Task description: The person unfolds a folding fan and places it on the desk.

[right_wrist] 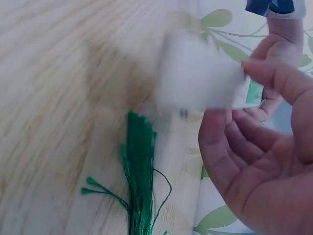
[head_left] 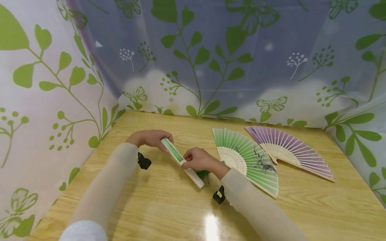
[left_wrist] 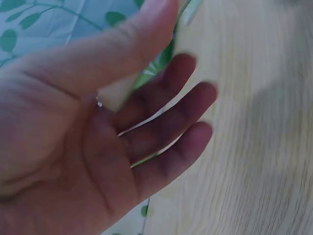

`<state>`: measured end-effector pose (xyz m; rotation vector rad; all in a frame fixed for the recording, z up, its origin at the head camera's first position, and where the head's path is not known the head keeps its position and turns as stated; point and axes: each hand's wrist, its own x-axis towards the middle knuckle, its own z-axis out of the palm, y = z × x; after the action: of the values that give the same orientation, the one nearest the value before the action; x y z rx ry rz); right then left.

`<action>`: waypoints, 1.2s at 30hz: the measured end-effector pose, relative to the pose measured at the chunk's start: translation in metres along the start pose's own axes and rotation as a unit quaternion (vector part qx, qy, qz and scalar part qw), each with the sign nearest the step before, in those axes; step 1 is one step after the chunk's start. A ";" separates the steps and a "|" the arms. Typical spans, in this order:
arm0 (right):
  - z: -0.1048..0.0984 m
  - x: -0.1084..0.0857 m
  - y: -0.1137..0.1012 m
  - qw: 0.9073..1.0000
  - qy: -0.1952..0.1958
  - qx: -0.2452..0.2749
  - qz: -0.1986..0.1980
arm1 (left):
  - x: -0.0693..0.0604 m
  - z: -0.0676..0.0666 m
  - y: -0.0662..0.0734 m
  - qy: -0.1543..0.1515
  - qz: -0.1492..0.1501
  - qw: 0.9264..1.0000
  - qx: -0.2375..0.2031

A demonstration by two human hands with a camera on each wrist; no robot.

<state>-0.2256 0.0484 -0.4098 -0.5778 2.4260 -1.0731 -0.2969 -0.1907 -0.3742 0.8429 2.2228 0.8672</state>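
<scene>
Both hands hold a folded hand fan [head_left: 174, 152], with green cloth along one half and pale sticks along the other. My left hand [head_left: 153, 138] pinches the far green end; in the left wrist view its other fingers [left_wrist: 168, 127] are loosely bent, touching nothing. Near the middle, where green meets pale, my right hand [head_left: 199, 159] grips it between thumb and fingers. From the pale end, blurred in the right wrist view, a green tassel [right_wrist: 140, 166] hangs. An open green fan [head_left: 250, 154] with a dark branch print lies just right of my right hand.
An open purple fan [head_left: 291, 147] lies beyond the green one, close beside it. All sit on a wooden table [head_left: 169, 214]. Leaf-printed cloth [head_left: 205, 67] hangs behind the table and along both sides.
</scene>
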 end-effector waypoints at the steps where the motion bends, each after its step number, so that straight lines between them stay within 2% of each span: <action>1: 0.000 -0.001 0.001 0.999 -0.015 0.029 0.001 | -0.001 -0.001 0.000 -0.011 0.001 1.000 -0.024; 3: -0.001 -0.003 0.001 0.997 -0.041 0.070 -0.002 | -0.002 -0.002 0.001 -0.026 -0.001 0.998 -0.066; 6: -0.003 -0.008 0.004 0.993 -0.065 0.100 -0.017 | -0.002 0.001 0.002 -0.036 0.003 0.992 -0.123; 10: -0.007 -0.015 0.009 0.990 -0.076 0.117 -0.028 | 0.006 0.011 0.002 -0.032 0.048 0.980 -0.189; 12: -0.009 -0.019 0.012 0.988 -0.080 0.129 -0.027 | 0.010 0.017 0.001 -0.028 0.075 0.971 -0.226; 15: -0.012 -0.024 0.018 0.983 -0.086 0.158 -0.022 | 0.016 0.029 0.002 -0.021 0.095 0.951 -0.294; 19: -0.016 -0.031 0.027 0.978 -0.083 0.192 -0.018 | 0.021 0.046 0.007 0.012 0.092 0.926 -0.367; 22: -0.017 -0.035 0.033 0.978 -0.066 0.199 -0.015 | 0.026 0.058 0.014 0.057 0.079 0.917 -0.387; 27: -0.016 -0.040 0.041 0.971 -0.031 0.237 -0.013 | 0.036 0.078 0.030 0.151 0.037 0.913 -0.378; 29: -0.014 -0.042 0.044 0.967 -0.018 0.253 -0.012 | 0.040 0.087 0.037 0.180 0.025 0.915 -0.361; 32: -0.013 -0.043 0.047 0.964 0.000 0.265 -0.012 | 0.045 0.096 0.046 0.202 0.014 0.921 -0.334; 36: -0.013 -0.043 0.049 0.959 0.020 0.283 -0.011 | 0.051 0.103 0.051 0.208 0.011 0.928 -0.308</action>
<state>-0.2065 0.1088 -0.4306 -0.3869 1.9973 -1.7093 -0.2385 -0.0872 -0.4140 0.4022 2.0586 1.7646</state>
